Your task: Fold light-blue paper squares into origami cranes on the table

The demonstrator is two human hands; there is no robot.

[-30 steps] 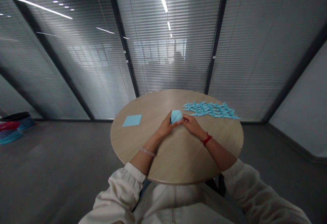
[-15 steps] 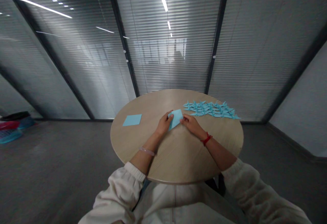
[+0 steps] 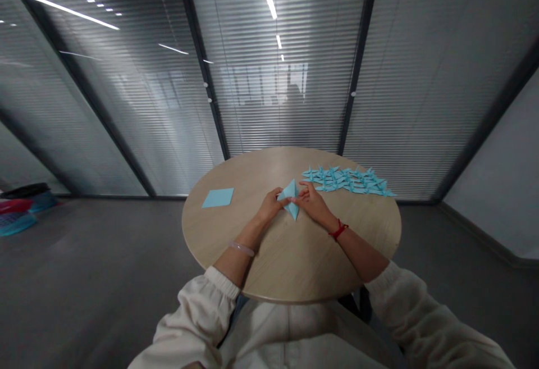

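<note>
Between my two hands, over the middle of the round table, is a light-blue sheet of origami paper (image 3: 290, 190), now partly folded into a diamond shape with a point toward me. My left hand (image 3: 270, 205) grips its left corner between thumb and fingers. On the right side, my right hand (image 3: 313, 203) pinches the paper with its thumb at the centre, the other fingers bent beside it. Fingertips behind the paper are hidden. Off to the right lie several folded blue paper cranes (image 3: 347, 180) in close rows. A flat stack or sheet of blue paper (image 3: 218, 197) rests at the left.
The round wooden table (image 3: 290, 268) stands close before me, its far edge near a glass wall with blinds (image 3: 282, 127). Bags or bins (image 3: 31, 200) sit on the floor at far left. A white wall (image 3: 501, 189) rises at right.
The paper has gone from a flat square to a folded diamond with its sides drawn inward. My right hand has shifted slightly left, its thumb now over the paper's middle.
</note>
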